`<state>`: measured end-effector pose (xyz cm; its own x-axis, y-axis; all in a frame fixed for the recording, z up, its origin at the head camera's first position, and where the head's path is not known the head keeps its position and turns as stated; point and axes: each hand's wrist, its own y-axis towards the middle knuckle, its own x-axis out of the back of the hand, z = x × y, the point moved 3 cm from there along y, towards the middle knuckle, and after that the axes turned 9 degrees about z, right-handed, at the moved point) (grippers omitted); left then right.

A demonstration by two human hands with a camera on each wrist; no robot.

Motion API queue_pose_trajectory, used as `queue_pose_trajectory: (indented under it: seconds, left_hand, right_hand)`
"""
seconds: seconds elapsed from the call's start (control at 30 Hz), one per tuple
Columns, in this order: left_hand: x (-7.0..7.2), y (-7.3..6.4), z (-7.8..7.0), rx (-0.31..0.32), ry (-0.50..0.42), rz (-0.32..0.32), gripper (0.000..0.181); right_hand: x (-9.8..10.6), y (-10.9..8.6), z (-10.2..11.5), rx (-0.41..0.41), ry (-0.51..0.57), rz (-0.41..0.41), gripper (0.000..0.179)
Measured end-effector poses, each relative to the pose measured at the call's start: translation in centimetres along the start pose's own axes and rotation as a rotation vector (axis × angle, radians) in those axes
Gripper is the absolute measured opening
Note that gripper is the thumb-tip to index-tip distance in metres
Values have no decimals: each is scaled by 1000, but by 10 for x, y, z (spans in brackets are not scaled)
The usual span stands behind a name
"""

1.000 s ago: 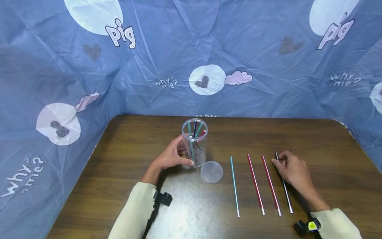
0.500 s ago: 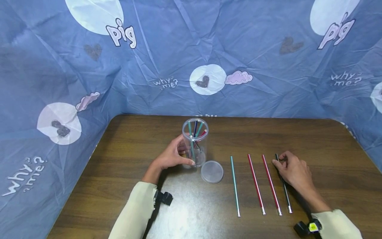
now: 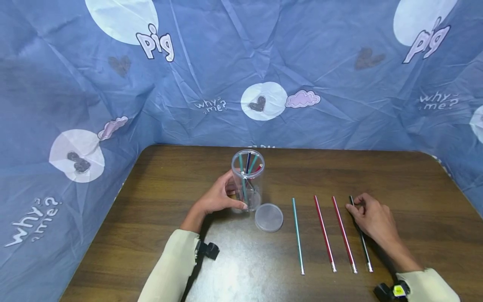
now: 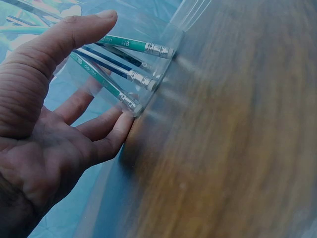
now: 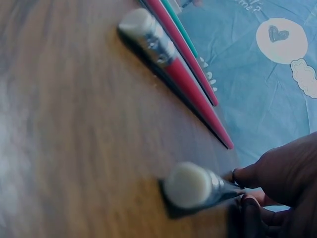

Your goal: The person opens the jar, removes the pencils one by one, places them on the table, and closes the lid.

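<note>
My left hand grips a clear plastic jar that stands upright and lidless, thumb in front and fingers behind. In the left wrist view, green and dark pencils lean inside it with their eraser ends down; a red one also shows in the head view. At the right end of a row of pencils, my right hand pinches a black pencil near its far end. That pencil lies along the table, with its white eraser pointing back toward me.
Left of the black pencil lie two red pencils and a teal pencil, roughly parallel. The jar's round lid lies flat just in front of the jar. A blue printed cloth hangs behind the wooden table.
The black pencil has shifted very slightly toward me under my right hand's fingers and looks rolled a little. My left hand and the jar have stayed put.
</note>
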<state>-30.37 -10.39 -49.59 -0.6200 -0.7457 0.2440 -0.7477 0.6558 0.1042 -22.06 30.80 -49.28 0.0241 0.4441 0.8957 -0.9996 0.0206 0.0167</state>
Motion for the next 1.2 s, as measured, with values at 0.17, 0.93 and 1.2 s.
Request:
queue_pose_trajectory:
  seconds: [0.17, 0.93, 1.2]
  left_hand:
    - [1, 0, 0, 0, -3, 0, 91]
    - [2, -1, -1, -28, -30, 5, 90]
    - [0, 1, 1, -36, -23, 5, 91]
  right_hand:
    - [0, 1, 1, 0, 3, 5, 27]
    - [41, 1, 72, 120, -39, -179, 27]
    - [50, -13, 135, 327, 31, -266, 15]
